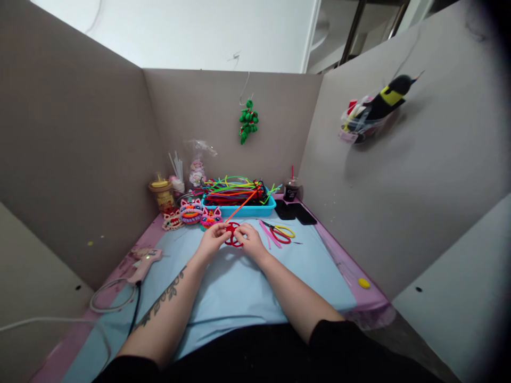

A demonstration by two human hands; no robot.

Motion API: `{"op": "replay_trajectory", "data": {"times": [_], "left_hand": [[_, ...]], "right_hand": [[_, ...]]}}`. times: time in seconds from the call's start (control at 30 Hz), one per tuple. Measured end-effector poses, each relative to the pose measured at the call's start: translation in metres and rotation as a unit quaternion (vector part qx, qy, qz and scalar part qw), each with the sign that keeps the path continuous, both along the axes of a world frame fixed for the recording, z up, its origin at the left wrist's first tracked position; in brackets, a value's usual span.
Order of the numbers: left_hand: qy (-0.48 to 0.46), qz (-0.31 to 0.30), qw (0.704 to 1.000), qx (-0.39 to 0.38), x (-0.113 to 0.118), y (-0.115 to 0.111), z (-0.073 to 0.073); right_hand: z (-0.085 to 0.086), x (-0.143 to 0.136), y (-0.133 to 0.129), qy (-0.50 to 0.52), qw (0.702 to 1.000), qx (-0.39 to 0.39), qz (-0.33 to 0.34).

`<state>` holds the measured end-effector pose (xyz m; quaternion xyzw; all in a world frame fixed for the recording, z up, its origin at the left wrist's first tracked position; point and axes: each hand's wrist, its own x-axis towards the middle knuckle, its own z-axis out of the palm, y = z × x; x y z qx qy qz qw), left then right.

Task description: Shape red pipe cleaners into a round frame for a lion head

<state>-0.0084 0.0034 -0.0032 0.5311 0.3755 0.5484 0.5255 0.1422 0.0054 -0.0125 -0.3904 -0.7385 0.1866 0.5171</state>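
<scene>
A red looped piece [233,241] that looks like bent pipe cleaner is held above the blue cloth [235,292]. My left hand [214,239] pinches its left side, and my right hand [249,239] has fingers closed on its right side. From near my left fingertips an orange stem [239,206] slants up to the right, over the tray; whether it joins the red piece cannot be made out. To the right of my right hand lie scissors with red and yellow handles [280,234] beside pink strips [270,234].
Behind my hands stands a blue tray [239,211] of colourful stems, with lion-like heads [192,211] to its left. Dark phones [300,213] and a drink cup [292,190] are at the back right. A pink glue gun [143,266] with its cable lies left. Partitions enclose the table.
</scene>
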Motion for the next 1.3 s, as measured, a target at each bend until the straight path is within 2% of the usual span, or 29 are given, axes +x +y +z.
{"op": "replay_trajectory", "data": {"times": [0.2,0.37,0.57,0.63,0.73,0.87,0.97,1.13,1.3], "left_hand": [[-0.051,0.062,0.997,-0.018,-0.002,0.003,0.001],[-0.096,0.089,0.990,-0.052,-0.005,0.009,-0.003],[-0.025,0.098,0.995,-0.007,-0.001,0.007,-0.005],[0.014,0.089,0.996,0.016,0.000,0.005,-0.004],[0.069,0.036,0.997,0.029,0.002,0.002,-0.003],[0.079,-0.022,0.996,0.022,0.005,-0.001,-0.004],[0.070,-0.020,0.997,0.011,0.004,0.001,-0.005],[0.013,0.019,1.000,-0.005,-0.001,0.006,-0.005],[-0.006,0.024,1.000,-0.002,-0.001,0.005,-0.004]], "right_hand": [[-0.001,0.000,-0.001,0.011,0.999,0.018,-0.023],[0.002,-0.005,-0.007,-0.023,0.999,0.037,0.018],[0.006,-0.007,-0.012,0.014,0.999,0.008,0.032],[0.007,-0.005,-0.011,0.069,0.997,-0.029,0.026],[0.007,0.001,-0.005,0.159,0.984,-0.081,0.015],[0.000,0.009,0.009,0.213,0.972,-0.102,-0.017],[-0.004,0.011,0.015,0.208,0.972,-0.108,-0.031],[-0.004,0.009,0.012,0.164,0.979,-0.104,-0.064],[-0.006,0.003,0.010,0.124,0.982,-0.129,-0.052]]}}
